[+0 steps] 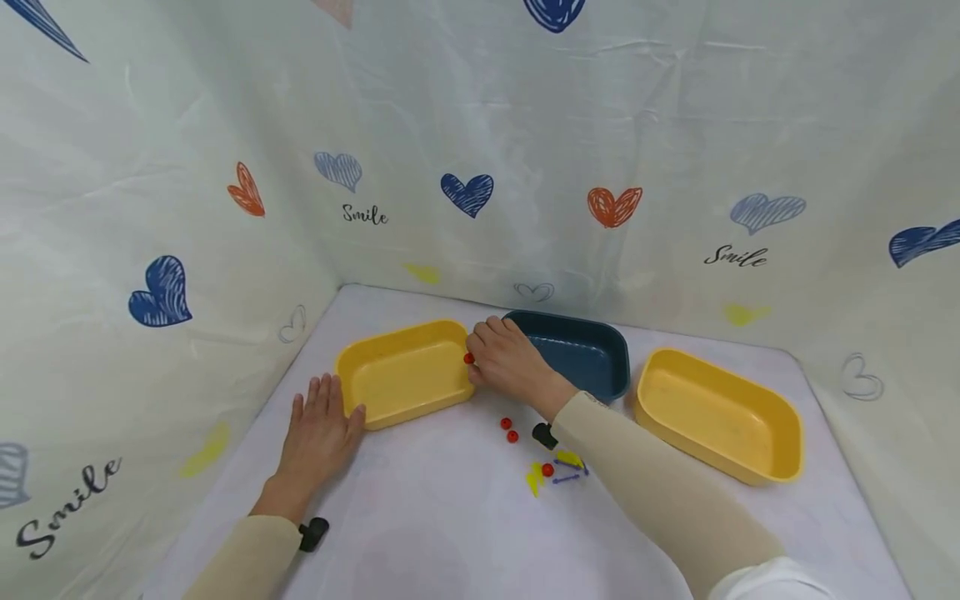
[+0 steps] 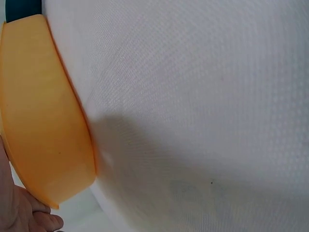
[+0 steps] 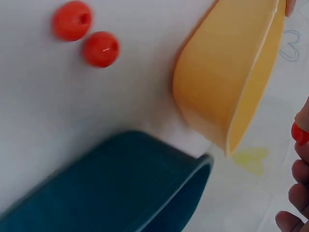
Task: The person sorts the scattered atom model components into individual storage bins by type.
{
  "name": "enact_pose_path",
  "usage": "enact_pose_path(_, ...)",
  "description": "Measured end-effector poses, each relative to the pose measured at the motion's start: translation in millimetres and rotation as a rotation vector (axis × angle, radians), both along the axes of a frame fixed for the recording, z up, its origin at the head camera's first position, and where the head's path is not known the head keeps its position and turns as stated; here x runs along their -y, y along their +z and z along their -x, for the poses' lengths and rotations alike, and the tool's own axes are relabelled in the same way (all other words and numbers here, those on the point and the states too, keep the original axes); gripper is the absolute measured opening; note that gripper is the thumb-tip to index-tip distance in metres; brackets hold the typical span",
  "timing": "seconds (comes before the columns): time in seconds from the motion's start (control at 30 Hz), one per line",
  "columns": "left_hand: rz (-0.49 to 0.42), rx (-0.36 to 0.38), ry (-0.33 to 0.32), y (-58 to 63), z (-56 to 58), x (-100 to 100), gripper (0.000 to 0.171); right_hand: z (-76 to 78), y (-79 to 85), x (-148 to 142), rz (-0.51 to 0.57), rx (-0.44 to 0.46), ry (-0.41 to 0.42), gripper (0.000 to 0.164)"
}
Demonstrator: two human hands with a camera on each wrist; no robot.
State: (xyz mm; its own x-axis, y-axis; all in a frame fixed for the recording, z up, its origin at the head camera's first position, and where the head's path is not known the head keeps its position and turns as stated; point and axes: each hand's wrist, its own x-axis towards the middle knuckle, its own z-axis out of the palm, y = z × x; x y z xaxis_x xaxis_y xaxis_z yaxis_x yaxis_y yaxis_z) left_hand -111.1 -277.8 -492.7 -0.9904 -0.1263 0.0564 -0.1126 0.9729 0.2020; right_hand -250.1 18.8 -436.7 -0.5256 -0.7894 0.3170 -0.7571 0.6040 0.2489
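My right hand (image 1: 512,360) pinches a small red bead (image 1: 468,358) over the right end of the left yellow tray (image 1: 405,408), close to the dark blue tray (image 1: 592,350). In the right wrist view the red bead (image 3: 300,134) shows between thumb and fingers. Straight fingers of my left hand (image 1: 318,433) rest against the left end of that yellow tray. Two loose red beads (image 1: 506,423) lie on the table below my right hand; the right wrist view shows these beads (image 3: 100,49) up close, each with a hole.
Nearer the front lie another red bead (image 1: 547,470), yellow pieces (image 1: 534,478) and small blue-purple sticks (image 1: 566,479), partly beside the right sleeve. A second yellow tray (image 1: 720,417) stands at the right. A patterned cloth (image 1: 540,125) hangs behind the white table (image 1: 420,517).
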Motion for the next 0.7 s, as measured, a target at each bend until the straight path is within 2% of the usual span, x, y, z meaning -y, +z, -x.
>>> enact_pose_path(0.17, -0.003, 0.007, 0.009, -0.6, -1.1, 2, 0.075, 7.4, -7.9, 36, -0.042, -0.003, 0.037, 0.023)
enact_pose_path(0.33, -0.014, 0.012, -0.001, -4.9, 0.0, 2, 0.076, 10.3, -25.8, 64, -0.065, 0.037, 0.037, 0.022)
enact_pose_path(0.5, -0.008, 0.016, 0.002, -6.6, 1.5, 0, 0.078, 9.3, -39.6, 80, -0.09, 0.057, 0.015, 0.021)
enact_pose_path(0.7, 0.015, 0.025, 0.022, -3.2, 0.8, 0, 0.077, 6.7, -41.9, 90, -0.114, 0.042, 0.007, 0.022)
